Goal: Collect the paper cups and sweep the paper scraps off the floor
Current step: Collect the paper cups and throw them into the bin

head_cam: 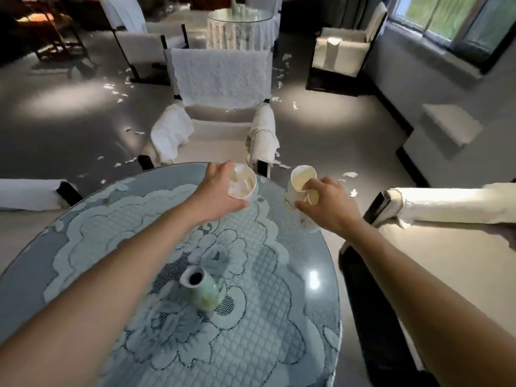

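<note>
Left hand wraps the side of a white paper cup with scraps inside, at the far edge of the round glass table with blue lace cloth. Right hand pinches the rim of a tilted white paper cup with line print, far-right table edge. White paper scraps lie on the grey floor around the white-covered armchair.

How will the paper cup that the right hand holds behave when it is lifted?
Probably light and easily crushed: the paper cup has thin walls, and the right hand pinches its rim. It looks tilted, so it may tip if released.
</note>
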`<state>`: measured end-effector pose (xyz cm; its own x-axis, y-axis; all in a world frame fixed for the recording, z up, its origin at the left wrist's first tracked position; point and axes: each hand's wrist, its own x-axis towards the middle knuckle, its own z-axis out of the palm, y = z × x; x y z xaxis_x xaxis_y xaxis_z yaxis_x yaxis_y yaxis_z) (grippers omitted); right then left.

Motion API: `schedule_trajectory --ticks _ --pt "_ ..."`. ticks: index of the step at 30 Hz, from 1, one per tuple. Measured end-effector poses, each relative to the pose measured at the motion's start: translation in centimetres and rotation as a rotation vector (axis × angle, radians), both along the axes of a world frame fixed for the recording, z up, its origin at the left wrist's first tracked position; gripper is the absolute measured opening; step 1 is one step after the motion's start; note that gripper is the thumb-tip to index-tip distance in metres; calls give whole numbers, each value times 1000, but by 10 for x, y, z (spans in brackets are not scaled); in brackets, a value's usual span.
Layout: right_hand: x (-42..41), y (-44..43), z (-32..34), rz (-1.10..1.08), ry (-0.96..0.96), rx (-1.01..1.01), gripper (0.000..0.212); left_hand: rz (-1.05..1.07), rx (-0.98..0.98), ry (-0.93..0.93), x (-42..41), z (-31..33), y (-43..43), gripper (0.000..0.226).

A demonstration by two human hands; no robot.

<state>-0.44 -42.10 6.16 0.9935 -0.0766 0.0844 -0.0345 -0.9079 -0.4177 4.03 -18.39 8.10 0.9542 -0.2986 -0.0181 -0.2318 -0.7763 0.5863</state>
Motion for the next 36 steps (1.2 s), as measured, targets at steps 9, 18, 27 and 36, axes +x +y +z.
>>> schedule_trajectory --ticks 9,18,27,36 --pt "-4 -169 -2 -62 12 46 41 -20 -46 23 8 -14 -177 95" --pt "11 -338 18 -172 41 -39 41 -87 -138 79 46 -22 -345 94" --pt "94 -413 11 -195 59 -32 39 -143 -153 86 147 -17 -435 94" --pt "327 -449 -2 -158 88 -17 40 -159 -96 133 367 -46 -471 92"
